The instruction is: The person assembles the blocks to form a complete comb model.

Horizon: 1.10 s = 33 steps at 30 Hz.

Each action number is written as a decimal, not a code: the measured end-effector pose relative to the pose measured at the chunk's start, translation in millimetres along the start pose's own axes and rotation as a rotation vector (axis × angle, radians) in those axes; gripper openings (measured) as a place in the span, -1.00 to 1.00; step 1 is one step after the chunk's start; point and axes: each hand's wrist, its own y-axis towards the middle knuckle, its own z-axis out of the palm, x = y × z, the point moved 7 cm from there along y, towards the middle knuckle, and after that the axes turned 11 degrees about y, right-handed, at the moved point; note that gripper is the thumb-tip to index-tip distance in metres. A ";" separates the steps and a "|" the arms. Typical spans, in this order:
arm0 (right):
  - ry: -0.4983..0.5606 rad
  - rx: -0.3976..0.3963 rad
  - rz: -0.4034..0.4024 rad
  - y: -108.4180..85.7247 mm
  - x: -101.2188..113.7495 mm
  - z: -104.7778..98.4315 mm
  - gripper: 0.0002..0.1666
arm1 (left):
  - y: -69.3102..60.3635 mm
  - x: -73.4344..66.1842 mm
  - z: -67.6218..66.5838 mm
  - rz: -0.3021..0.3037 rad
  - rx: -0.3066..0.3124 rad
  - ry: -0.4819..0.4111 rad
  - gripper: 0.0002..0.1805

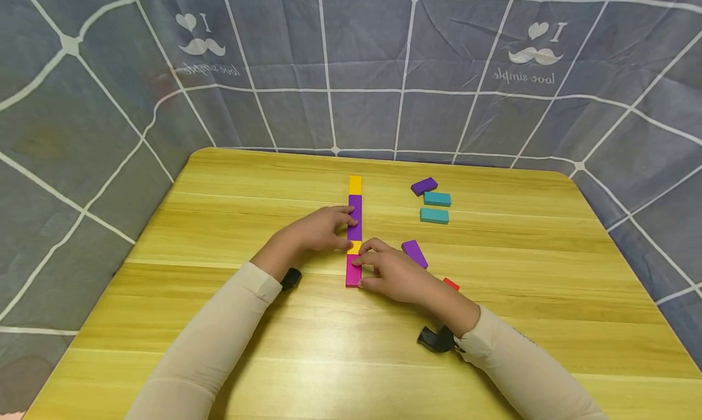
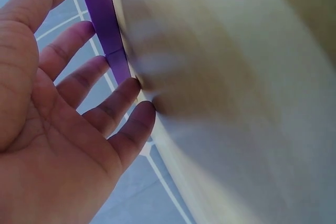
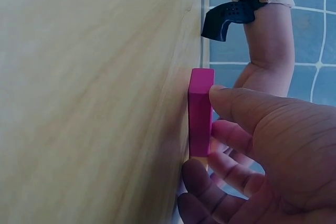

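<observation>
Right hand (image 1: 395,275) touches the magenta block (image 1: 352,277), lined up nearest me; can't tell if I'm pinching. Left hand (image 1: 318,228), fingers loosely spread, at the purple blocks (image 1: 355,231). Far yellow block (image 1: 355,185) stops short of table (image 1: 329,347) edge.

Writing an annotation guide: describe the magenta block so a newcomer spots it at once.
On the wooden table, find the straight row of blocks running away from the person. The magenta block is its nearest end, touched by the right hand. It is the only magenta one in sight; its row neighbour is yellow.
</observation>
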 end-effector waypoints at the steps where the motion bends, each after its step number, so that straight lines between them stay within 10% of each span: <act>1: -0.001 0.000 -0.002 0.0 0.1 -0.1 -0.58 | -0.3 -0.2 0.2 0.002 -0.002 0.001 -0.41; 33: 0.026 0.003 -0.035 0.2 -1.3 -3.1 -0.58 | -11.9 -11.9 -3.6 0.010 -0.013 -0.023 -0.43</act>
